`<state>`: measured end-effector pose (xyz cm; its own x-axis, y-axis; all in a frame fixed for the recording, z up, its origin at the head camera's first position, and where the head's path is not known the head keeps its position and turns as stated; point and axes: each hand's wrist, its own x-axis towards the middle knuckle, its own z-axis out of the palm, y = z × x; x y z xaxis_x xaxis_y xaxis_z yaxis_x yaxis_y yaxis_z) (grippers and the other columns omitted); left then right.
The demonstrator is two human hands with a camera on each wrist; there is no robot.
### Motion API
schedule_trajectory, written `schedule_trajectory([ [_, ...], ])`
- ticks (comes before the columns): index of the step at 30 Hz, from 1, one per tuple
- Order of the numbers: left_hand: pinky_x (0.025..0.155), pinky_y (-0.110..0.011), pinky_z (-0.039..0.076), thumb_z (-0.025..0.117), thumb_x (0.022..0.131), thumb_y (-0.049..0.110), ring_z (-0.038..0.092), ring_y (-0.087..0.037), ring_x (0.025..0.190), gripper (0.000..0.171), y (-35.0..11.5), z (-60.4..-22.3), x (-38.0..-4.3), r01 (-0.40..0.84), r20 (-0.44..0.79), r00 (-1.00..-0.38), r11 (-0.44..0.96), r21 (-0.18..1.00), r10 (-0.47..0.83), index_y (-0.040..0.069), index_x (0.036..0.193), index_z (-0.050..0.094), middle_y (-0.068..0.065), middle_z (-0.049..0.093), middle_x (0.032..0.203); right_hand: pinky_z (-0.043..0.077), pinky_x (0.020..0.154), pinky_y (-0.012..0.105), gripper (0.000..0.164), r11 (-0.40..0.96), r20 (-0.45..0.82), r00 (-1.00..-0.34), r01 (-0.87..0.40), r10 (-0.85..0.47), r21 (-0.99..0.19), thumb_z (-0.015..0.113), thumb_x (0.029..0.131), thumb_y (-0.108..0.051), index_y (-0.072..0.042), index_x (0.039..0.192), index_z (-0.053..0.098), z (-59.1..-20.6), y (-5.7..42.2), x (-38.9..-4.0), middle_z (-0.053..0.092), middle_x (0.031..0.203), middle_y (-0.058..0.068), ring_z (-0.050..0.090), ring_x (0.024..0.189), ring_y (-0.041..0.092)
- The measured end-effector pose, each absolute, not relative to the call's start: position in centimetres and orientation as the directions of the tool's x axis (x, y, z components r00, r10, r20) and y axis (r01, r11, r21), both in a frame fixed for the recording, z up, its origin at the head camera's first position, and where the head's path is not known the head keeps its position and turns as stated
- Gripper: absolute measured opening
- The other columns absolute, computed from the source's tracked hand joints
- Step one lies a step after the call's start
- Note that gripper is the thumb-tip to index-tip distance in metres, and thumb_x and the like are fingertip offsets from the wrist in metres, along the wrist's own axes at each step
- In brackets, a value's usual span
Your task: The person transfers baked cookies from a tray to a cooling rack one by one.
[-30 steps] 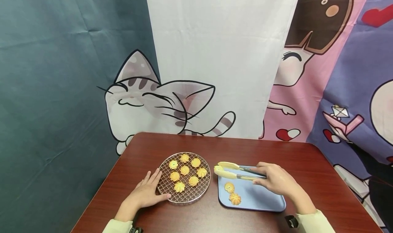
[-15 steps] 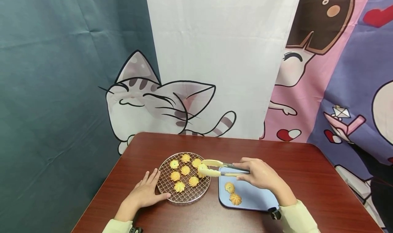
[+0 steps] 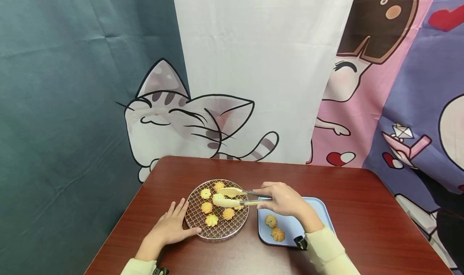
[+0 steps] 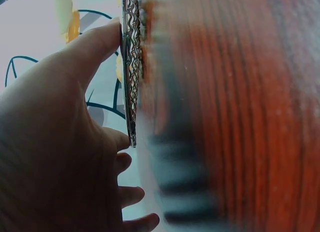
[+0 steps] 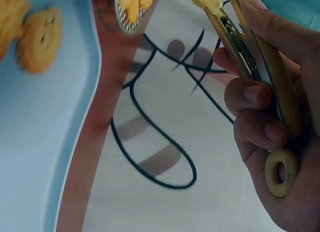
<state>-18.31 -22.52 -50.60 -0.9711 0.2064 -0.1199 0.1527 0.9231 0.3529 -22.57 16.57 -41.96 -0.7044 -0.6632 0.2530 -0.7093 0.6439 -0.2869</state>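
In the head view my right hand (image 3: pixel 284 200) grips a pair of tongs (image 3: pixel 253 197) with pale yellow tips over the round wire rack (image 3: pixel 217 233). A piped cookie (image 3: pixel 217 198) sits between the tips, partly hidden by them. The right wrist view shows my fingers curled round the tongs (image 5: pixel 272 77). My left hand (image 3: pixel 170 224) lies at the rack's left side, fingers spread; its thumb and a fingertip touch the rim (image 4: pixel 131 92). Several golden swirled cookies (image 3: pixel 212 220) lie on the mesh, some covered by the tongs.
Right of the rack lies a light blue tray (image 3: pixel 301 230), with two cookies (image 3: pixel 278 234) near its left edge, below the right forearm. Everything stands on a reddish-brown table (image 3: pixel 174 174). Behind it hangs a printed cloth (image 3: pixel 261 65) with a cartoon cat.
My right hand has moved left, bringing the tongs and the cookie in them from the tray's upper left corner to above the middle of the rack. The left hand stays at the rim.
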Motion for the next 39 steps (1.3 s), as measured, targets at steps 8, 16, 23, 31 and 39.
schedule_trajectory([
  [8,0.111,-0.072,0.026,0.066,0.08,0.074,0.017,-0.051,0.15,0.114,-22.4,-49.9,-18.1,0.152,-0.129,-0.969,0.922,0.357,0.209,0.0,0.158,0.029,-0.021,0.022,0.166,0.05,0.069,0.025,0.045,0.614,0.247,-0.678,-0.734,-0.693,-0.29,0.079,0.086,-0.038,-0.019,0.127,0.074,-42.1,13.9,-23.5,0.068,0.101,-0.011,0.06,0.079,0.009],
  [16,0.111,-0.072,0.027,0.067,0.08,0.073,0.019,-0.051,0.15,0.113,-22.5,-49.7,-18.1,0.156,-0.123,-0.97,0.924,0.348,0.21,0.001,0.158,0.03,-0.02,0.023,0.166,0.05,0.067,0.025,0.044,0.621,0.226,-0.685,-0.725,-0.692,-0.299,0.082,0.085,-0.034,-0.023,0.127,0.074,-42.5,11.7,-24.3,0.066,0.098,-0.015,0.057,0.078,0.003],
  [23,0.111,-0.072,0.026,0.066,0.08,0.074,0.017,-0.051,0.15,0.113,-22.4,-49.8,-18.3,0.155,-0.129,-0.968,0.922,0.355,0.213,0.002,0.159,0.028,-0.02,0.022,0.166,0.047,0.064,0.024,0.043,0.613,0.215,-0.672,-0.737,-0.708,-0.286,0.081,0.085,-0.037,-0.023,0.125,0.075,-43.1,10.5,-25.1,0.064,0.095,-0.015,0.062,0.078,0.012],
  [31,0.112,-0.072,0.025,0.065,0.08,0.075,0.016,-0.05,0.151,0.114,-22.5,-50.0,-18.4,0.147,-0.142,-0.968,0.924,0.354,0.209,0.003,0.16,0.027,-0.019,0.02,0.167,0.049,0.066,0.026,0.044,0.634,0.193,-0.682,-0.729,-0.705,-0.259,0.081,0.085,-0.04,-0.024,0.126,0.074,-43.6,10.0,-25.6,0.063,0.095,-0.015,0.056,0.076,0.005],
  [39,0.112,-0.072,0.025,0.064,0.08,0.077,0.014,-0.049,0.152,0.115,-22.5,-49.9,-18.2,0.136,-0.159,-0.966,0.926,0.352,0.202,0.004,0.16,0.026,-0.019,0.019,0.167,0.05,0.065,0.027,0.045,0.63,0.184,-0.68,-0.73,-0.71,-0.263,0.083,0.084,-0.037,-0.021,0.125,0.075,-43.6,9.5,-25.6,0.064,0.095,-0.013,0.058,0.077,0.008],
])
